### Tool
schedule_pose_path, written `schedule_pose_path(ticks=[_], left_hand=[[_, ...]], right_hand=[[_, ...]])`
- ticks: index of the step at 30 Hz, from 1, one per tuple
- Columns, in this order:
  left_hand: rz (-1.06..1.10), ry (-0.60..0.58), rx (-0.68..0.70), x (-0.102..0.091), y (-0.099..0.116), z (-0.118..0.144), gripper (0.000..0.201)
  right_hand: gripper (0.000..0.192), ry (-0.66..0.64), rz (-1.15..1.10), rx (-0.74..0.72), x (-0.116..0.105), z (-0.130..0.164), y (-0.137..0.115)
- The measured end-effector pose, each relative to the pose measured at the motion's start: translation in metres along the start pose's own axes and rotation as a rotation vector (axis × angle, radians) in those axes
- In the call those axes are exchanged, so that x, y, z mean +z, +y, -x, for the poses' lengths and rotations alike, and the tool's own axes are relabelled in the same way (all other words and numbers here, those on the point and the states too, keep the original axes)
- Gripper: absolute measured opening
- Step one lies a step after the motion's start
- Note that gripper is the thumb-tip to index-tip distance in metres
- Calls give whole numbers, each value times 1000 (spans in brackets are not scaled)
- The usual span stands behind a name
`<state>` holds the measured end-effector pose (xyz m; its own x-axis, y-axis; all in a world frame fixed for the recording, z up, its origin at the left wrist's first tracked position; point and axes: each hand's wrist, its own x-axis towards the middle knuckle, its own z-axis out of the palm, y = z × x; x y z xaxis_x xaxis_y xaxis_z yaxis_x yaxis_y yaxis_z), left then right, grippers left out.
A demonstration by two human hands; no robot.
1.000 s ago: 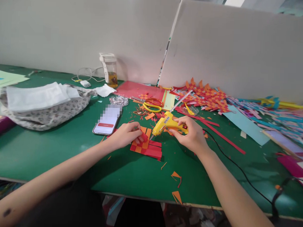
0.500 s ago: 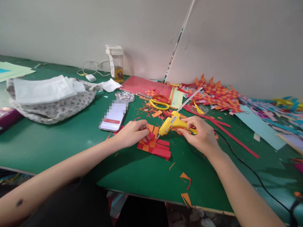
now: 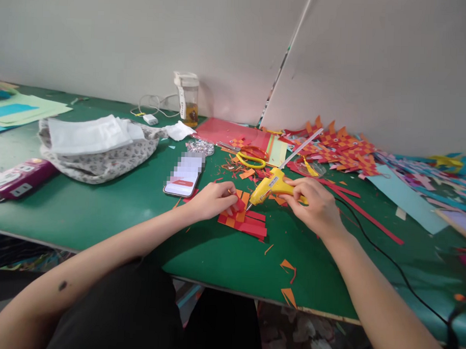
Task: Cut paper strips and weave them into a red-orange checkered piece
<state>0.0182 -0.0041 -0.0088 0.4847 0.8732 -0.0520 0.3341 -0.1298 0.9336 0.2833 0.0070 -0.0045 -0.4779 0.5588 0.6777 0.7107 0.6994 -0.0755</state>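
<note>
Since the earlier frames the view has swung left: the purple power strip (image 3: 17,177) at the left edge now shows in full, and the whole work patch has slid rightward in the picture. The hands have kept their hold and their places relative to each other throughout.

The left hand (image 3: 213,199) lies just left of the frame's centre, its fingers curled and pinching a folded red strip at the upper corner of the woven paper piece (image 3: 242,221). The right hand (image 3: 318,205), right of centre, is closed around the handle of the yellow glue gun (image 3: 273,186), whose nozzle points down-left and sits at the orange edge of the weave, just beside the left fingertips. A pale glue stick (image 3: 300,147) juts from the gun's back toward the upper right, and a black cord (image 3: 386,259) trails off to the lower right.

The woven piece lies flat on the green table (image 3: 101,215), a small checker of red and orange paper strips with loose red ends fanning out to the lower right.

Above the hands lie a phone (image 3: 184,175), yellow-handled scissors (image 3: 251,160) and a heap of finished red-and-orange weaves (image 3: 341,147) with jagged points. A soft floral cloth bag (image 3: 99,157) with white folded cloth on it sits at upper left, and a clear lidded jar (image 3: 190,99) stands by the grey wall. Orange paper scraps (image 3: 288,281) litter the table's near edge.
</note>
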Motion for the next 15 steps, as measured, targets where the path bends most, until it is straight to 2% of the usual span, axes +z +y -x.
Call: schedule_pose_path(ticks=[8, 15], left_hand=[[-31, 20, 12, 0, -1, -1, 9], [-77, 31, 17, 0, -1, -2, 9]], right_hand=[[32, 70, -14, 27, 0, 0, -3], [30, -52, 8, 4, 0, -1, -4]])
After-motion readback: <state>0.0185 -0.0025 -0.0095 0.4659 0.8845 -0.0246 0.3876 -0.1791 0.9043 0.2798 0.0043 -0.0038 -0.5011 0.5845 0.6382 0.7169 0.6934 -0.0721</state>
